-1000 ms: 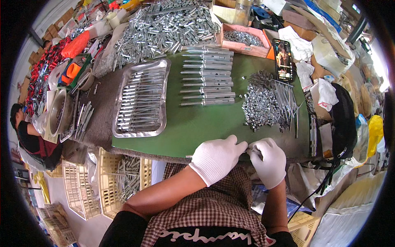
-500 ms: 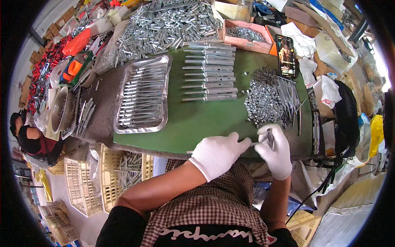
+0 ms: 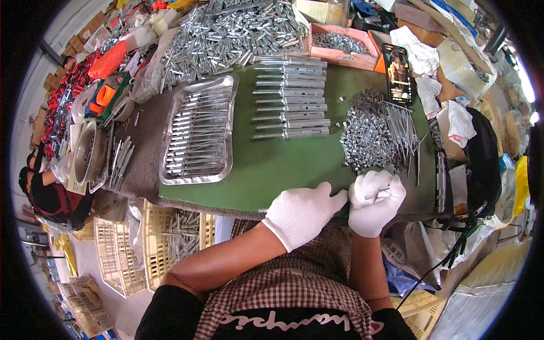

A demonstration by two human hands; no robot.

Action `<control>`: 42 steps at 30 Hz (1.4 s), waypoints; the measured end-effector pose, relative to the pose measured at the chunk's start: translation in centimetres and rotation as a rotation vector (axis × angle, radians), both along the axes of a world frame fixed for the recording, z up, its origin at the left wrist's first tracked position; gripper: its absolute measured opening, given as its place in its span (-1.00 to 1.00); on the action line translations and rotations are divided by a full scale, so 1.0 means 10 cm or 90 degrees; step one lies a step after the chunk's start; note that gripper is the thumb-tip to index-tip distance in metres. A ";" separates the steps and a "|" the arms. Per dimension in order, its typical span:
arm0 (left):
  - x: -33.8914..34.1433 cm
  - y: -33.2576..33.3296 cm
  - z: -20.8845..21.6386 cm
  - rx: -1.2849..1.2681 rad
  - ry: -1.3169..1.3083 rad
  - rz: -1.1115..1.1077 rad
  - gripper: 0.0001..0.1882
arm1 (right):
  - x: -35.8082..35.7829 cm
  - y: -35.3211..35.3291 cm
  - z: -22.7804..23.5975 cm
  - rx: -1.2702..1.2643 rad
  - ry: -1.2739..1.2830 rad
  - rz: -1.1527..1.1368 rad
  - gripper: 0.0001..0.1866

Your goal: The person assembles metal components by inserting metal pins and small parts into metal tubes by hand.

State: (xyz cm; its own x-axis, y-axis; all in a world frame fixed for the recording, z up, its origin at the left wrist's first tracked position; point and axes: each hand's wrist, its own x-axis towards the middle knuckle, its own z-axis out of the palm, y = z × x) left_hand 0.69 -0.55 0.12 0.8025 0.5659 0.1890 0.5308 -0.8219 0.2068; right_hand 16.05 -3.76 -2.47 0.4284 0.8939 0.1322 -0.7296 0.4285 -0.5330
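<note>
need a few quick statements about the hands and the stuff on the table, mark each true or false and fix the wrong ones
1. The left hand and the right hand both wear white gloves. True.
2. The right hand is spread out flat. False: its fingers are curled, with a thin metal piece showing at them.
3. The tray lies left of the row of metal tubes. True.
4. The phone is beyond the pile of small metal pieces. True.
5. The phone is inside the tray. False: it is apart from the tray, off to the right.
</note>
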 end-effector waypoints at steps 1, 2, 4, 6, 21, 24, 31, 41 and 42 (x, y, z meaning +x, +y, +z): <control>0.00 0.01 0.01 -0.002 0.004 -0.004 -0.72 | -0.01 0.00 -0.03 -0.005 -0.112 -0.028 -0.52; 0.01 0.01 0.01 -0.006 0.008 -0.004 -0.72 | -0.02 0.00 -0.05 -0.010 -0.225 -0.055 -0.53; 0.02 0.01 0.00 0.009 -0.030 -0.001 -0.80 | -0.07 0.02 -0.05 -0.018 -0.348 -0.109 -0.56; 0.19 0.00 0.08 0.028 0.065 0.013 -0.89 | -0.01 0.04 -0.06 0.029 -0.244 -0.120 -0.61; -1.36 -0.42 0.24 -0.055 0.006 0.239 -0.78 | 0.22 -0.05 -0.12 -0.105 -0.062 0.007 -0.84; -2.02 -0.68 0.33 -0.010 0.183 0.382 -0.69 | 0.12 -0.03 -0.01 -0.178 -0.080 -0.037 -0.83; -0.86 0.07 0.31 0.072 -0.149 0.113 -0.68 | 0.05 -0.04 0.00 -0.163 -0.202 -0.003 -0.62; 0.02 0.85 -0.07 0.069 -0.047 0.173 -0.83 | 0.05 -0.11 0.04 -0.211 -0.269 0.011 -0.69; 0.02 0.83 -0.07 0.045 -0.055 0.182 -0.82 | 0.05 -0.11 0.05 -0.206 -0.263 0.013 -0.69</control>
State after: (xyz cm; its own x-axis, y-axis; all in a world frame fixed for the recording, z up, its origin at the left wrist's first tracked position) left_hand 0.91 7.71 -0.54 0.5918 0.7494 0.2968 0.7258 -0.6556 0.2082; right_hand 16.50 -4.90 -1.97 0.3816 0.9243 0.0016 -0.4374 0.1821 -0.8806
